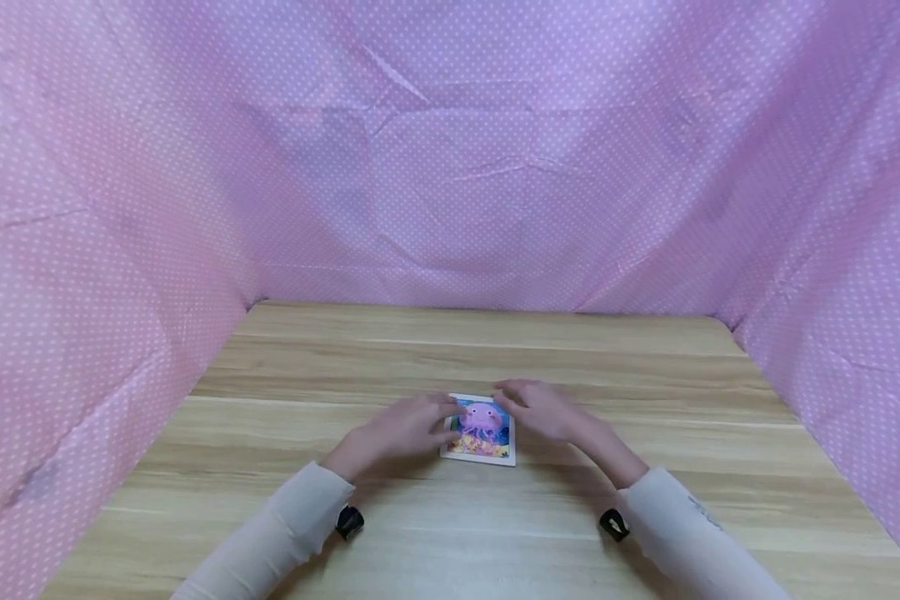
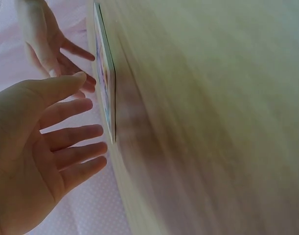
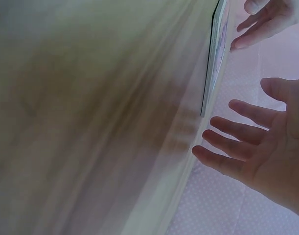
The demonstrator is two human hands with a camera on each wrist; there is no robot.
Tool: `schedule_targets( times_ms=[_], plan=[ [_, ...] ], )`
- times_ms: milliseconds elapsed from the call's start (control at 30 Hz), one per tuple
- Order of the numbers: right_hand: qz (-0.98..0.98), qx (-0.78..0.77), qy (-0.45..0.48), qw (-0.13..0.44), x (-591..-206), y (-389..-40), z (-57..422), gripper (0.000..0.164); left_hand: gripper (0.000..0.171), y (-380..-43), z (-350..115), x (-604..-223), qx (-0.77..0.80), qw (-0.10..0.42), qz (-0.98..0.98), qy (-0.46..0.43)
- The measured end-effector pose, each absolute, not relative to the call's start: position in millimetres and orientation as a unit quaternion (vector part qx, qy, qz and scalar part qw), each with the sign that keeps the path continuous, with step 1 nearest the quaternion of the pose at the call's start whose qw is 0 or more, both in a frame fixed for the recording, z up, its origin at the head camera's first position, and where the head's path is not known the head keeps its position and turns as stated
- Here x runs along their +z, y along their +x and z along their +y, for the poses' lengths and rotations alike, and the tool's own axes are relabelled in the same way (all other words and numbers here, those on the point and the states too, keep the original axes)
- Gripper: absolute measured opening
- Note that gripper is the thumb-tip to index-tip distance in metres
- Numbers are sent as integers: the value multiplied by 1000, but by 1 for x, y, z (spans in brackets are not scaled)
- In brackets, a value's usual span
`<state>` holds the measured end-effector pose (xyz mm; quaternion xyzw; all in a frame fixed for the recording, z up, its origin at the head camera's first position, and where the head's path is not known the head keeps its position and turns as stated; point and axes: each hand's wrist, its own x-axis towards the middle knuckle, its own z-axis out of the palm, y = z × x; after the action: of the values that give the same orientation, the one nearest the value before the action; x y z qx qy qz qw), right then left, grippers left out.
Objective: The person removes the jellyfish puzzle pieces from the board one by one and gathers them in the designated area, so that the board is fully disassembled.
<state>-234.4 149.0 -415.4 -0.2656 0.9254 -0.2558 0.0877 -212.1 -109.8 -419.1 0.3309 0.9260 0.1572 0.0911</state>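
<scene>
A small square picture board (image 1: 482,427) with a white border lies flat on the table; its print has a pink jellyfish over yellow shapes on blue. My left hand (image 1: 412,427) is at the board's left side, fingers spread and partly over its left edge in the head view. At the upper right corner is my right hand (image 1: 542,408), its fingers loosely extended. Both wrist views show the thin board (image 2: 109,78) edge-on, with the left hand (image 2: 36,147) and the right hand (image 3: 259,147) relaxed and gripping nothing. Whether any fingertip touches the board I cannot tell.
The wood-grain table (image 1: 450,533) extends around the board on all sides. Pink polka-dot cloth (image 1: 450,192) hangs behind the table and along both sides. Black devices (image 1: 350,522) are worn at the wrists, below the pale sleeves (image 1: 300,512).
</scene>
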Motion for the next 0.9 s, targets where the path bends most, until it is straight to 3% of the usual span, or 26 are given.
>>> schedule_targets(
  times_ms=[467, 900],
  plan=[
    [915, -263, -288, 106, -412, -239, 135, 48, 50, -207, -101, -418, 148, 124, 913, 360],
    [914, -259, -294, 106, -412, -243, 119, 44, 41, -205, -97, -416, 110, 102, 917, 368]
  ],
)
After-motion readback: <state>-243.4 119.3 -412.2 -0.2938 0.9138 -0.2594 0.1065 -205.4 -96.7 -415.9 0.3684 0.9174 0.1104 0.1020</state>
